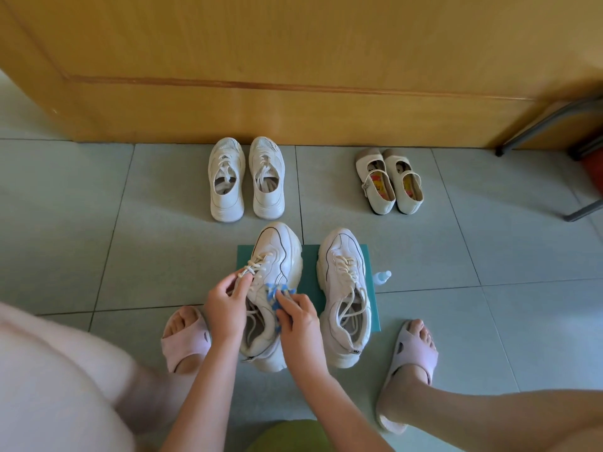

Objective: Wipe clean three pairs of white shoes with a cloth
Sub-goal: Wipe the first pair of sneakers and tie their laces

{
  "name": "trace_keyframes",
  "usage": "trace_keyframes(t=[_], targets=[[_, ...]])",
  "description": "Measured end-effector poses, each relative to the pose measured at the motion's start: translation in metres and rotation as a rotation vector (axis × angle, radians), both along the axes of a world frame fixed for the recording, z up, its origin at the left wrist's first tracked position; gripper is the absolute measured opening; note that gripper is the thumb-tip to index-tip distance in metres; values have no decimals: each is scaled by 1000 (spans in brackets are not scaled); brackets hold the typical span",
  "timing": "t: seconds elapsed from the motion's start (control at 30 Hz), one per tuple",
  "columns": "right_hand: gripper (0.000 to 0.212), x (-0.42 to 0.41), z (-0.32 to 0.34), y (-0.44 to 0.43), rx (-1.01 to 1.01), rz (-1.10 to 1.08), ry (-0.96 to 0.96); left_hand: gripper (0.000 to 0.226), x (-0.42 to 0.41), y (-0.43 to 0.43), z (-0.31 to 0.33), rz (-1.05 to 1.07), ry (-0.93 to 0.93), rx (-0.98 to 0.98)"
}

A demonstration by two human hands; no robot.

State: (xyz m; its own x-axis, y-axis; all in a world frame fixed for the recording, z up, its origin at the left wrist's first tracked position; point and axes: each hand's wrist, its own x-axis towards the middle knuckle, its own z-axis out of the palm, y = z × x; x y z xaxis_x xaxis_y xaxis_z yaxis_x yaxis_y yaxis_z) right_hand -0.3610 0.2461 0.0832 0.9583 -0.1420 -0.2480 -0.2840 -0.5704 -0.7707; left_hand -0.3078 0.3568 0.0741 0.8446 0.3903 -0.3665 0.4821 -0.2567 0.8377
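R hand (298,318) is working w/ its fingers (288,301) curling round a blue-and-white cloth (277,290), pressing it against the side of the held sneaker (277,252) approx. mid-shoe, right beside the laces. The cloth is bunching out above the knuckles & trailing down under the palm along the shoe's opening. L hand (225,308) is touching the same shoe from the other side, thumb & forefinger pinching a lace end near the tongue, other fingers (236,290) curling loosely against the upper. The held sneaker is pointing toe-away, lying over the left edge of a teal mat (310,265). Its partner sneaker (346,288) is standing upright on the mat just to the right, not touching either hand. A small clear bottle (382,277) is showing beside the mat's right edge, partly hidden by that shoe. Feet in pink slippers (184,337) are flanking the mat on the tiled floor (98,239). Farther off, by the wooden panel (293,60), a lace-up pair (246,179) & a strap-flat pair (390,181) are sitting side by side, well apart from the hands.
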Motion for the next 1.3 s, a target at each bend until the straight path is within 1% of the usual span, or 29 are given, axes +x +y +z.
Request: trace_keyframes(t=[0.17, 0.27, 0.37, 0.47, 0.5, 0.57, 0.67, 0.8, 0.93, 1.03, 1.13, 1.3], targets=[[34, -18, 6, 1, 8, 45, 37, 32, -1, 0, 8, 0, -12, 14], [32, -25, 9, -2, 61, 42, 79, 32, -3, 0, 8, -7, -22, 19], [29, -35, 11, -7, 121, 44, 124, 34, -2, 1, 8, 8, 5, -5], [25, -36, 23, -20, 228, -24, 242, 31, 0, 1, 6, 6, 10, -36], [23, -31, 28, -25, 248, -67, 253, 30, 0, 0, 7, -11, 8, -41], [23, -11, 33, -32, 204, -169, 159, 28, -1, -2, 7, -52, -9, -56], [30, 35, 29, -31, 121, -246, 29, 26, -2, -7, 10, -80, -49, -71], [35, 73, 13, -12, 69, -256, -10, 24, -1, -10, 10, -70, -54, -90], [40, 62, 7, 2, -26, -177, -17, 26, 0, -10, 3, -65, -36, -82], [43, 43, 6, 2, -28, -139, -36, 25, 1, -10, 0, -65, -44, -47], [41, 17, 3, 2, 18, -110, -28, 23, 1, -11, 3, -62, -48, -7], [34, -19, 6, -6, 162, -62, -10, 24, 0, -7, 4, -33, -43, 13]])
